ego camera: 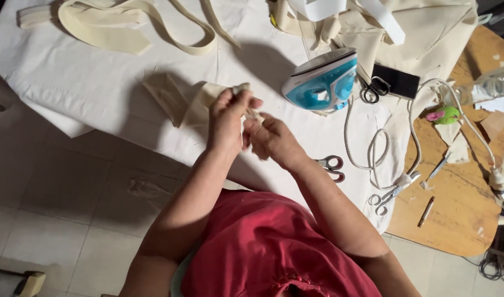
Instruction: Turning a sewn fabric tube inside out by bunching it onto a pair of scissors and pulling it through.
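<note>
- One blue and white iron (pixel 322 81) stands on the white-covered table (pixel 87 88); every place below is told from it.
- Left hand (pixel 228 120), left of the iron and a little nearer the person, has its fingers closed on one small cream fabric piece (pixel 194 102).
- Right hand (pixel 271 140), just below-left of the iron, pinches the same piece's rolled end with narrow fingers; the two hands touch.
- Three pairs of scissors: one black-handled pair (pixel 374 89) just right of the iron, one grey pair (pixel 332 166) below it, one pair (pixel 388 196) lower right.
- One white cord (pixel 373 148) coils right below the iron.
- One dark phone (pixel 398 81) lies right of the iron.
</note>
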